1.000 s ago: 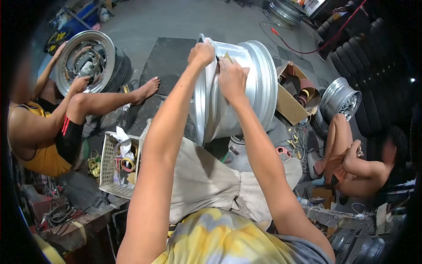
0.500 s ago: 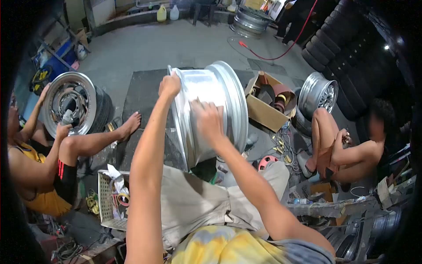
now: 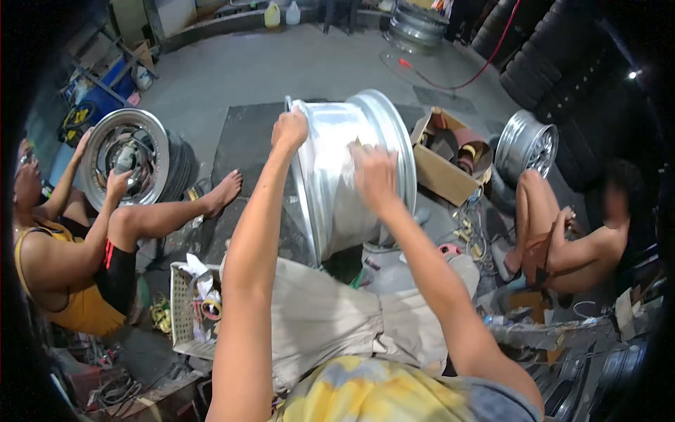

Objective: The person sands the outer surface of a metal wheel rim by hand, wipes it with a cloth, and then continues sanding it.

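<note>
A bare silver wheel rim (image 3: 330,133) stands before my knees, its shiny barrel facing me between two flanges. My left hand (image 3: 290,129) is closed over the top of its left flange. My right hand (image 3: 376,172) presses on the barrel near the right flange, its fingers bent together and slightly blurred. A small pale edge shows at those fingertips, but what it is I cannot make out. Under the rim lies a dark mat (image 3: 242,141).
At left a person holds a wheel with a tyre (image 3: 165,151). Another person sits at right near a silver rim (image 3: 517,144). A cardboard box (image 3: 443,176) of abrasive-looking rolls stands beside my rim. A plastic basket (image 3: 181,309) is by my left leg. Stacked tyres (image 3: 534,67) line the back right.
My right hand has slid rightward across the barrel toward the right flange. My left hand keeps its hold on the left flange. The whole view has shifted slightly.
</note>
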Available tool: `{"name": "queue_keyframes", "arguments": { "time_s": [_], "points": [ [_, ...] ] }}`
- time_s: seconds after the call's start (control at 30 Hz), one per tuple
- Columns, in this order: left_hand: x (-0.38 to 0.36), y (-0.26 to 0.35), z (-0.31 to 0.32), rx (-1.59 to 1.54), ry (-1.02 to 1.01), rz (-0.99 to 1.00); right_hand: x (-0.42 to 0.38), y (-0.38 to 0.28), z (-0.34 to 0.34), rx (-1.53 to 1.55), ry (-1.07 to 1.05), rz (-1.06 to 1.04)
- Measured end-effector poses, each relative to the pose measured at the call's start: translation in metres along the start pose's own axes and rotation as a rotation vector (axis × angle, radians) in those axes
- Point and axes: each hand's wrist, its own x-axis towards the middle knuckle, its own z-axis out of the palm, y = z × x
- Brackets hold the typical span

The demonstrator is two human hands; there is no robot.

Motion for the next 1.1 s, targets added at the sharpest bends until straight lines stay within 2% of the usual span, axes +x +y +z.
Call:
{"name": "queue_keyframes", "arguments": {
  "time_s": [0.07,0.17,0.27,0.33,0.4,0.47,0.57,0.6,0.67,0.8,0.93,1.0,1.1],
  "points": [
    [0.005,0.004,-0.003,0.025,-0.071,-0.03,0.015,-0.01,0.01,0.01,0.051,-0.008],
    [0.009,0.004,-0.003,0.032,-0.044,-0.029,-0.005,-0.03,0.015,0.04,0.018,-0.102],
    [0.002,0.01,-0.008,0.04,-0.043,-0.02,-0.026,-0.009,0.002,0.056,0.097,-0.172],
    [-0.005,0.008,-0.005,0.063,-0.072,-0.004,-0.002,0.0,0.008,0.037,0.047,-0.106],
    [0.0,0.009,-0.007,0.046,-0.066,-0.016,0.031,-0.006,0.018,0.07,0.096,-0.045],
    [0.003,0.008,-0.006,0.047,-0.056,-0.019,0.016,-0.023,0.02,0.088,0.049,-0.082],
    [0.005,0.007,-0.003,0.043,-0.038,-0.03,-0.028,-0.025,0.013,0.143,0.19,-0.163],
    [0.001,0.011,-0.007,0.051,-0.034,-0.021,-0.022,-0.02,0.007,0.149,0.183,-0.165],
    [-0.001,0.01,-0.007,0.06,-0.062,-0.031,-0.003,-0.008,-0.001,0.076,0.022,-0.067],
    [0.004,0.007,-0.003,0.053,-0.048,-0.031,0.004,-0.013,0.022,0.084,0.039,0.004],
    [0.0,0.008,-0.004,0.039,-0.051,-0.014,-0.028,-0.027,0.007,0.107,0.131,-0.047],
    [0.003,0.008,-0.003,0.058,-0.08,-0.008,-0.005,-0.028,0.01,0.103,0.088,-0.017],
    [0.007,0.01,-0.006,0.052,-0.057,-0.024,0.006,-0.028,0.016,0.131,0.129,0.02]
  ]
}}
